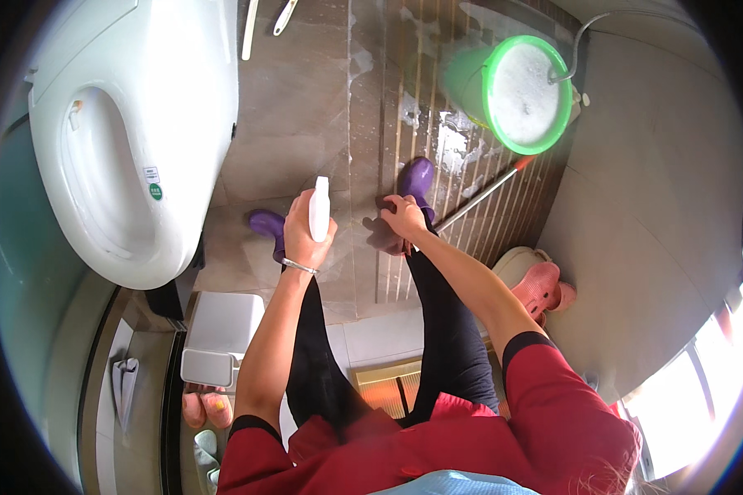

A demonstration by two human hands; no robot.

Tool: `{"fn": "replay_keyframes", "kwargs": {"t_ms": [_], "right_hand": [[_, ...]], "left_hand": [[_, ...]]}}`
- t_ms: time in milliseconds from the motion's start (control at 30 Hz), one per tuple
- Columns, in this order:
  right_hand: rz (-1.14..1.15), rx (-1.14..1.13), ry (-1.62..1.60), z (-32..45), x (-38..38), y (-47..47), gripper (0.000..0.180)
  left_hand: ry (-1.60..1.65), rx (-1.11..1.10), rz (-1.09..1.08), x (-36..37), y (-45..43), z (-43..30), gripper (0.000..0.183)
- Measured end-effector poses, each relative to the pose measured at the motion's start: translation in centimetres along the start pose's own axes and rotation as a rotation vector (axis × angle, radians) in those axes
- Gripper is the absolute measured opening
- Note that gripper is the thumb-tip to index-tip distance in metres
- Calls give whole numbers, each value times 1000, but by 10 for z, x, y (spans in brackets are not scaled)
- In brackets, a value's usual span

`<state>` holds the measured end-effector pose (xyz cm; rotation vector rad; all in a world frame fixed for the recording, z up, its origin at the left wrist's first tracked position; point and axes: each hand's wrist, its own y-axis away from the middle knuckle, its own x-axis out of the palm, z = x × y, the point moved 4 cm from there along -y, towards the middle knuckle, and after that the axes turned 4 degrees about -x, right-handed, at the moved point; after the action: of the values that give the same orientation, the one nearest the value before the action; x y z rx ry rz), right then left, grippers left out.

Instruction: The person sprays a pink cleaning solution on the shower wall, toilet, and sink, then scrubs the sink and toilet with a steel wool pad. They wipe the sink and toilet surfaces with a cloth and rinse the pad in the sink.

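Observation:
My left hand [303, 234] is wrapped around a white trigger spray bottle [319, 210]. From above only the bottle's white top shows; its body is hidden by the hand. My right hand [404, 216] holds nothing visible and hovers in front of my right leg, its fingers slightly curled and apart. Beyond it is my right purple rubber boot [418, 177], on the wet floor; the left purple boot [265, 223] shows beside my left hand. To the left stands a white toilet [186, 111], its bowl uncovered.
A green bucket [486, 93] full of foam stands at upper right, a hose [579, 52] running into it. A metal pole [480, 197] lies on the striped wet floor [408, 272]. Pink clogs [535, 291] lean by the right wall; a white bin [226, 322] is lower left.

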<state>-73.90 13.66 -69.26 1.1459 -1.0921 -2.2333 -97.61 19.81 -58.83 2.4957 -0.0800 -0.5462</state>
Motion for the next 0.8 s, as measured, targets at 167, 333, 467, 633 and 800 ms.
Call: {"fn": "replay_keyframes", "kwargs": {"t_ms": [167,333,467,633,800], "right_hand": [[-128,27,-85,-15,22,-30,44],[-116,-68,-112,22,64,-55,38],[14,-165,-103,52,73,-55,50],[-367,-436,-76,24,-53,-55,61],[-631,-103,-41,-92,-227,-37,58]], "left_hand": [[-105,183,-48,5,-2,-4,38],[-43,194,-13,20,-1,-1,38],[6,147,42,29,3,-11,37],[101,35,-42,29,18,-18,35],[147,93,-149,26,38,-35,35]]}}
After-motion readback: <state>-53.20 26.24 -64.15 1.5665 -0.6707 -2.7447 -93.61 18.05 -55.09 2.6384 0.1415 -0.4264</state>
